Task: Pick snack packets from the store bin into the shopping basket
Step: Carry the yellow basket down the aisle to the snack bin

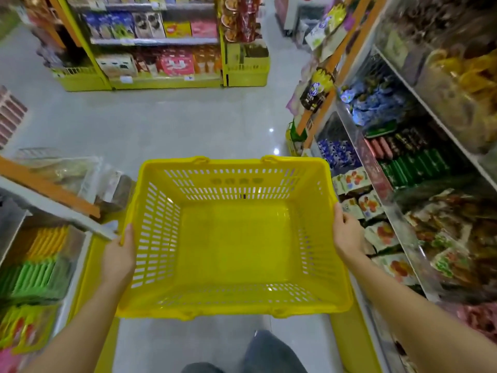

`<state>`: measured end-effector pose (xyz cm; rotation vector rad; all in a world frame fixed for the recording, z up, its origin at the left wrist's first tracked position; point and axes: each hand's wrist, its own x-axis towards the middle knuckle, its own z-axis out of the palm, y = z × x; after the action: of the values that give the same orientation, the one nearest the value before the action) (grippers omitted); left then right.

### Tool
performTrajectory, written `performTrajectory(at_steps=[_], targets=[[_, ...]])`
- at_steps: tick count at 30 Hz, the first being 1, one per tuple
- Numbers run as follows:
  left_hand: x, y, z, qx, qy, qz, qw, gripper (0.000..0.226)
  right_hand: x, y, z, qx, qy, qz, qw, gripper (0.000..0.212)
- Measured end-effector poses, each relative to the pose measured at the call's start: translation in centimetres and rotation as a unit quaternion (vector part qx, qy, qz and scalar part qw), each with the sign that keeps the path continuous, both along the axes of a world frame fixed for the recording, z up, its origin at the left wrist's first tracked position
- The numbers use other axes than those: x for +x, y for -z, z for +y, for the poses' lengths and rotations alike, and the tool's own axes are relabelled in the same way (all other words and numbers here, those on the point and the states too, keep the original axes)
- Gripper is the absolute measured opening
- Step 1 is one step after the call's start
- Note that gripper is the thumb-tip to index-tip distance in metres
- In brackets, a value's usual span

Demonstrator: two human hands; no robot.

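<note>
The yellow shopping basket (228,309) is held in the middle of the view, above the grey floor (161,125). The left hand (118,254) grips its rim at 9 o'clock and the right hand (347,232) grips the rim at 3 o'clock. On each hand the thumb lies on the rim, and the fingers are curled around its outer side, mostly hidden. The snack packets (382,234), white with a red picture that is perhaps fruit, lie low in the right shelf (396,219) at 3 o'clock of the basket. They are just beside the right hand, not touching it. Green packets (37,275) stand at 9 o'clock.
</note>
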<state>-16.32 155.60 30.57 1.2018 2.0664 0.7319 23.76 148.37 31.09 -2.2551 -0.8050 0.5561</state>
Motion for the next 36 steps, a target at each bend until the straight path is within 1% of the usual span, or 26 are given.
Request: performTrajectory(at_steps=[2,5,8,12,15,18,20,23,29,36], targets=[[0.2,0.1,3.7,0.003,0.015,-0.006,1.0,0.06,0.1,0.0,2.8,-0.01,0.008,-0.003,1.0,0.052],[0.4,0.4,9.6,0.029,0.042,-0.001,0.999,0.052,0.1,0.2,7.0,0.001,0.026,-0.001,1.0,0.052],[0.7,1.1,16.0,0.013,0.065,0.016,0.998,0.059,-0.1,0.6,10.9,0.008,0.055,0.0,0.998,0.054],[1.7,1.8,25.0,-0.01,0.111,0.016,0.994,0.066,-0.5,0.5,15.5,0.008,0.104,-0.004,0.995,0.065],[3.9,1.7,30.8,0.005,0.148,-0.003,0.989,0.061,0.0,0.7,18.1,0.007,0.15,-0.003,0.989,0.065],[6.5,1.4,36.1,0.01,0.181,0.027,0.983,0.056,0.4,1.2,19.8,-0.002,0.199,-0.002,0.98,0.062],[8.6,1.6,39.3,0.011,0.216,0.028,0.976,0.054,0.9,1.6,20.5,-0.005,0.229,0.002,0.973,0.063],[12.1,2.2,43.4,0.024,0.261,0.019,0.965,0.053,2.5,2.2,22.0,-0.019,0.261,0.007,0.965,0.062],[17.7,2.7,49.0,0.037,0.305,0.022,0.951,0.053,5.1,3.0,24.7,-0.043,0.307,0.008,0.951,0.062],[22.6,3.4,55.2,0.051,0.382,0.023,0.923,0.056,5.2,3.8,27.3,-0.047,0.382,-0.004,0.923,0.059]])
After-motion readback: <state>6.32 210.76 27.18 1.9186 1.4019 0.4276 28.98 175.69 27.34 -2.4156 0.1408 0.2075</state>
